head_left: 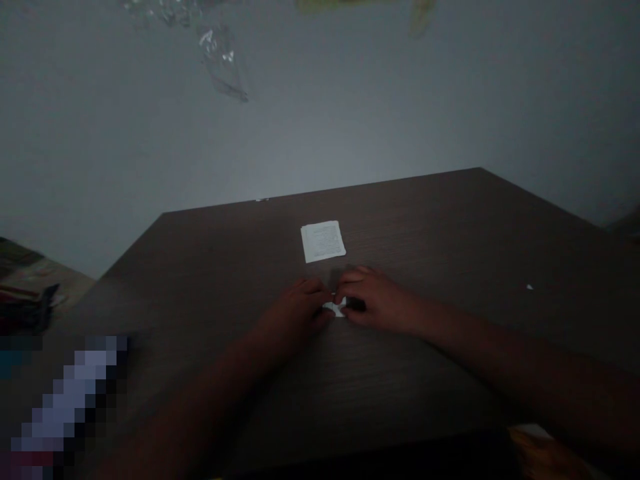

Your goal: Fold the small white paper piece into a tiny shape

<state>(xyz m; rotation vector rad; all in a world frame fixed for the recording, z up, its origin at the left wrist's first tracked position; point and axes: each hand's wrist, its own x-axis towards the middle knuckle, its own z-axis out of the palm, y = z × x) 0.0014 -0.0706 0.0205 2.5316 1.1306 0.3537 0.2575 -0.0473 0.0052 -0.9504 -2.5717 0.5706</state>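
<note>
Near the middle of the dark wooden table (400, 227), both hands meet over a small white piece of paper (339, 310). My left hand (305, 303) pinches its left side, fingers curled. From the right, my right hand (370, 299) grips the other side between thumb and fingers. Much of the paper is hidden under the fingers, and the dim light leaves its folds unclear. Just beyond the hands lies a small stack of squarish white paper sheets (323, 241) with printed lines on the top one; neither hand touches it.
A pale wall (350, 120) rises behind the table, with a clear plastic bag (223, 63) hanging on it. A tiny white scrap (529, 287) lies at the right. At the lower left is a blurred-out bright object (70, 400). Dark cloth-like items (25, 307) sit beyond the left edge.
</note>
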